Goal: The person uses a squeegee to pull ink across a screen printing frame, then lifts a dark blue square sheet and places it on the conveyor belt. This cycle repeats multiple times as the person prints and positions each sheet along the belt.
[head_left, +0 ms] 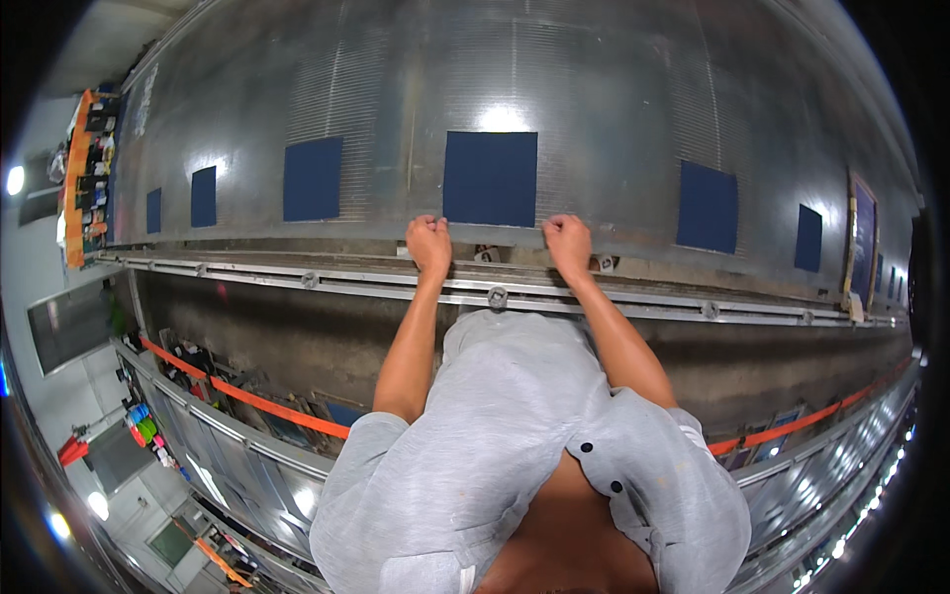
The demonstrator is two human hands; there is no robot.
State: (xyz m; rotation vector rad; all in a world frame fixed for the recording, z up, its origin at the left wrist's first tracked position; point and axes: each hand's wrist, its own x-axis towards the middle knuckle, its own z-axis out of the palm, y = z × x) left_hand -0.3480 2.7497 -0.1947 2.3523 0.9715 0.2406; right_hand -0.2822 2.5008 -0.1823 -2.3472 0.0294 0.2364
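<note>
Fingers curled, the left hand (428, 246) is resting by the near left corner of a dark blue panel (491, 178), while the right hand (568, 245), also curled, is sitting just off the near right corner. The two hands are standing apart; whether either is pinching the panel, this onlooker cannot tell.

The panel is lying flat on the metal table (604, 119), just beyond the hands and between them. The work appears to be squaring and flattening it. Doing that well probably means keeping both hands level, working the two near corners evenly and letting neither side pull ahead, since an uneven tug would likely be skewing the panel or raising a ripple. Light fingertips should be serving better than a hard press.

Nearer the body than the hands, a metal rail (396, 286) is running along the table and giving a straight line to sight against. Farther out, a neighbouring panel (313, 179) is lying left of the left hand, another panel (708, 208) right of the right hand, and beyond that an upright frame (863, 238) is standing.
</note>
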